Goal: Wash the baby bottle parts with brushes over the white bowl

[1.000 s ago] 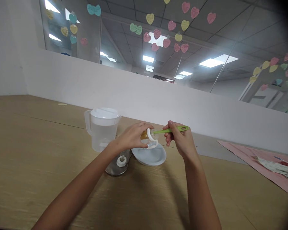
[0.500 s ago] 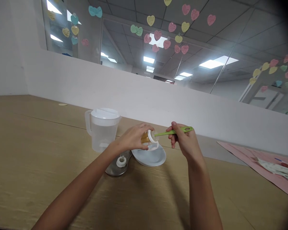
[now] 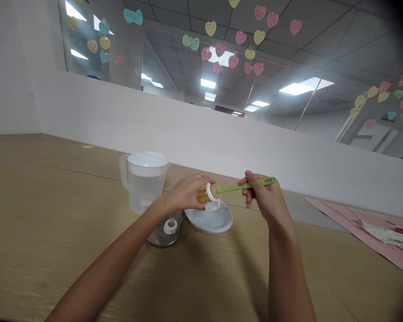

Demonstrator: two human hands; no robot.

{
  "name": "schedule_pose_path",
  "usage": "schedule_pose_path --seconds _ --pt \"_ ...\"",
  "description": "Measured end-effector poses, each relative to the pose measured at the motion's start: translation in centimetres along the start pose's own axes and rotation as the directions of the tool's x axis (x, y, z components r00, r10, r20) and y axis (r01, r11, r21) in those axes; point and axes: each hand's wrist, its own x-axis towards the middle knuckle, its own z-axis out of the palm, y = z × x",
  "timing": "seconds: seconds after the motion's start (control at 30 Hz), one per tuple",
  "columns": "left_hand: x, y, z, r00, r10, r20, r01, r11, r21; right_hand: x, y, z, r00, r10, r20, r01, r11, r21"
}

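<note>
My left hand (image 3: pixel 187 193) is wrapped round a small baby bottle (image 3: pixel 204 195) with a white collar and a white loop handle. The bottle lies on its side in the air, mouth to the right, yellow-brown inside. My right hand (image 3: pixel 263 192) pinches the green handle of a bottle brush (image 3: pixel 237 188). The brush's thin end enters the bottle mouth, its head hidden inside. Below the bottle rests a white plate (image 3: pixel 216 223). A white bottle ring (image 3: pixel 170 226) with a clear piece in it sits on a metal tray (image 3: pixel 161 240), partly behind my left forearm.
A lidded clear pitcher (image 3: pixel 144 181) holding water stands behind my left forearm. At the right lies a pink cloth (image 3: pixel 342 219) with a patterned cloth (image 3: pixel 386 235) and small items on it. A white wall (image 3: pixel 201 134) and glass with heart-shaped notes rise behind the table.
My right hand has moved slightly right, drawing the brush a little out of the bottle. My left hand and the bottle have barely moved.
</note>
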Motion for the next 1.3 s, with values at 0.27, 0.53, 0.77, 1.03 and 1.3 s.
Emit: schedule_pose_path --seconds 0.27,0.53,0.77,1.03,1.3 --pt "-0.1 -0.7 0.2 0.999 -0.027 0.018 0.025 0.997 0.079 -0.1 -0.3 -0.8 0.994 -0.049 -0.098 0.047 0.999 -0.023" --pt "0.0 -0.5 0.3 0.999 -0.018 0.042 0.013 0.993 0.12 -0.1 -0.3 -2.7 0.979 -0.052 -0.195 0.053 0.999 0.001" --pt "-0.1 -1.1 0.5 0.999 -0.028 0.041 0.017 0.969 0.247 0.1 -0.1 -4.6 0.948 -0.07 -0.31 0.084 0.996 0.033" --pt "0.2 -0.6 3.6 0.995 0.07 0.077 -0.096 0.897 0.432 2.0 3.2 -6.9 0.892 0.059 -0.447 -0.142 0.977 -0.156" --pt "0.5 0.3 6.6 0.966 0.124 0.225 -0.219 0.856 0.468 3.8 7.4 -6.7 0.946 0.242 -0.217 -0.316 0.844 -0.433"
